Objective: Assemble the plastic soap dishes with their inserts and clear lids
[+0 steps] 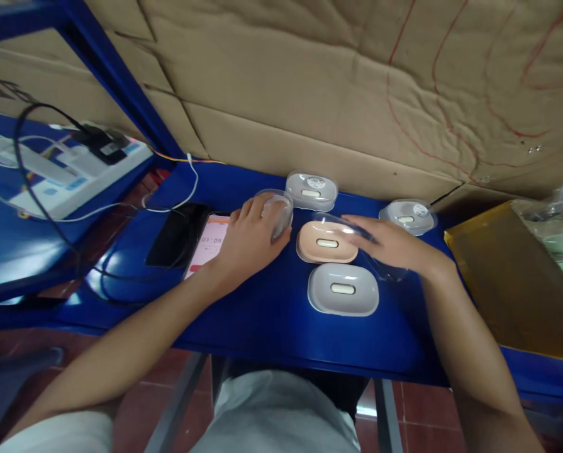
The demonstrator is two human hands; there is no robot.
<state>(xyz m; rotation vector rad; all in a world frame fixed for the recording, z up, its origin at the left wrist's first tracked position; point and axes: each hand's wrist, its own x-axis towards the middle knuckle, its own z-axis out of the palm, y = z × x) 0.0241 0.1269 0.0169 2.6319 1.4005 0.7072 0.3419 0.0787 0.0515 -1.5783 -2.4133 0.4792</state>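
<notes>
My left hand (255, 231) is closed over a rounded clear plastic lid (285, 211) at the middle left; whether a dish lies under it I cannot tell. With my right hand (387, 242) I grip another clear plastic lid (368, 242), tilted over the right side of a peach oval soap dish (316, 250). Just in front of that sits an uncovered light grey soap dish (326, 302), a cream oblong piece in its middle. Two grey soap dishes with clear lids and round stickers stand behind, one at the centre (297, 190) and one to the right (394, 212).
A phone (210, 236) showing a timer lies beside my left wrist, near a black flat item (170, 242). Cables trail from a white power strip (73, 179) on the left. A cardboard box (512, 270) with plastic-wrapped goods stands right. Cardboard (281, 100) lines the back of the blue table (262, 314).
</notes>
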